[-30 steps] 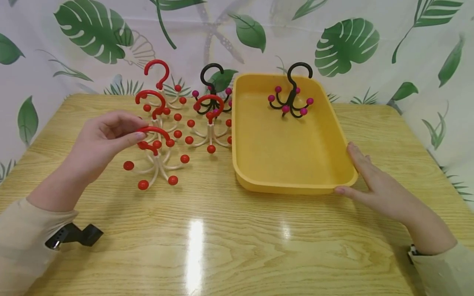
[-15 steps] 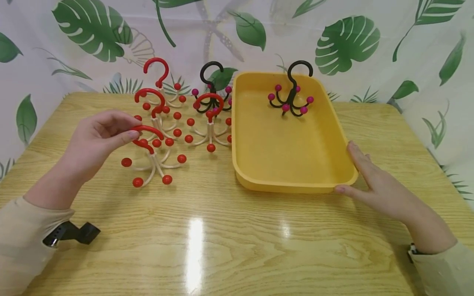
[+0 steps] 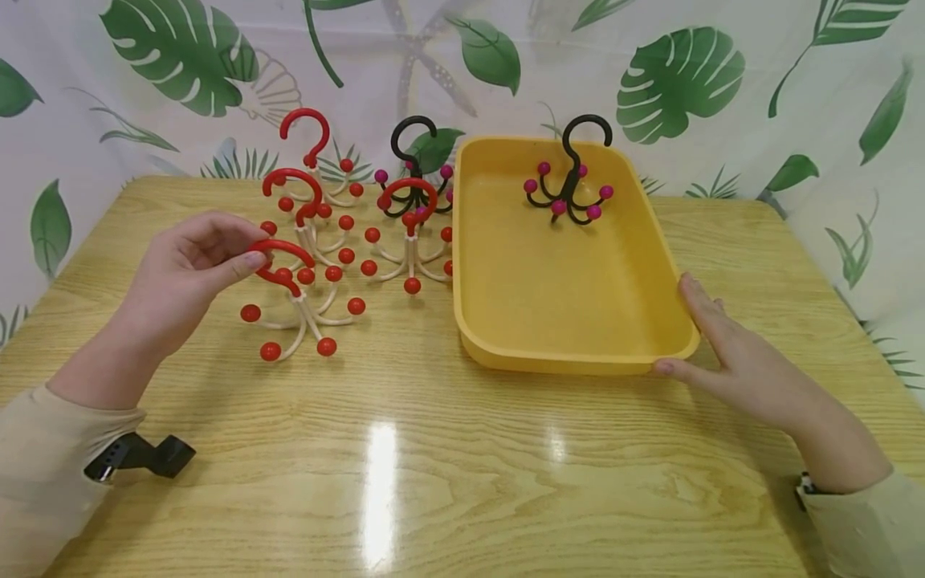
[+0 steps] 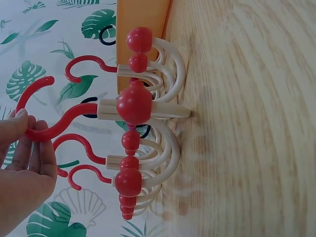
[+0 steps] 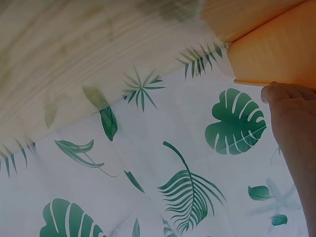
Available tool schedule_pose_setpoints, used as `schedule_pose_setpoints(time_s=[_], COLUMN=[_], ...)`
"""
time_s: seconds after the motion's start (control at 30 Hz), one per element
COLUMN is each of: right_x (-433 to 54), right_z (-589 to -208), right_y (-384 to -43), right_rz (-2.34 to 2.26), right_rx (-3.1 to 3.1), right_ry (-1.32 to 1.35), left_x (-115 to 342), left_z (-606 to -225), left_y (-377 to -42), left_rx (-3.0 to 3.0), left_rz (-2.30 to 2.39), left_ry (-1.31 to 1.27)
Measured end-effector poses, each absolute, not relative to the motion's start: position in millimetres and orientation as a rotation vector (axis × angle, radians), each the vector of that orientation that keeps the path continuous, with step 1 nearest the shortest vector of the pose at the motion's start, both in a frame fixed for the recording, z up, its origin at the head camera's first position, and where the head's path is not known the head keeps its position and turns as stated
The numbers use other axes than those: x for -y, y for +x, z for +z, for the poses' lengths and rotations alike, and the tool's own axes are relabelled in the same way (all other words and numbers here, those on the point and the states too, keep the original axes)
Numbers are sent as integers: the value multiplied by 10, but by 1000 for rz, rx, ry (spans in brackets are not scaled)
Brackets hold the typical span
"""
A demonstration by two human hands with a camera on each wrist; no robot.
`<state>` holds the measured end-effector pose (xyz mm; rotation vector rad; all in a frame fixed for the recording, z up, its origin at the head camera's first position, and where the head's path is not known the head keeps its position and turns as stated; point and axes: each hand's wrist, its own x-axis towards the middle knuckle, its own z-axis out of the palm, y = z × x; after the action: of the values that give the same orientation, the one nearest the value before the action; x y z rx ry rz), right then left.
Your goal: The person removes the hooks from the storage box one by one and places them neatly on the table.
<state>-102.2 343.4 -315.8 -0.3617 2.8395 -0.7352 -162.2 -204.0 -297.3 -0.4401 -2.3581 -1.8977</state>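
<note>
My left hand [image 3: 191, 281] pinches the red hook of a cream hanger [image 3: 299, 303] between thumb and fingers. This hanger has several curved arms tipped with red balls, and in the left wrist view its stem [image 4: 111, 109] reaches down to the wood. The hook leans left, toward the hand. My right hand [image 3: 755, 373] rests at the near right corner of a yellow tray [image 3: 571, 357], thumb on the front side and straight fingers along the right side. Inside the tray, toward the back, stands a black hanger [image 3: 571, 185] with magenta balls.
Three more red-and-cream hangers stand left of the tray: a rear one [image 3: 315, 152], a middle one [image 3: 309, 213] and one by the tray [image 3: 410, 245]. Behind that last one is another black hanger [image 3: 415, 181]. A leaf-print cloth [image 3: 506, 40] backs the wooden table [image 3: 462, 466].
My left hand has shifted a little left, and the pinched hanger has moved and tilted with it. The right hand and tray have stayed put.
</note>
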Motion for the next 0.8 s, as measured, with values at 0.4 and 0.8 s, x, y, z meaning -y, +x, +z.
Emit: schedule_pose_setpoints(time_s=[0.4,0.8], right_x=[-3432,-3432], right_z=[-3157,-3156], right_y=[-1037,-1031], right_rz=[-738,-743], right_rx=[-2851,-2841], right_ry=[-375,-366], left_x=[2032,1773], left_z=[-2970,-2589], left_y=[-1611,-1594], left_rx=[2369,2019], left_rz=[-1910,-2042], left_ry=[-424,-328])
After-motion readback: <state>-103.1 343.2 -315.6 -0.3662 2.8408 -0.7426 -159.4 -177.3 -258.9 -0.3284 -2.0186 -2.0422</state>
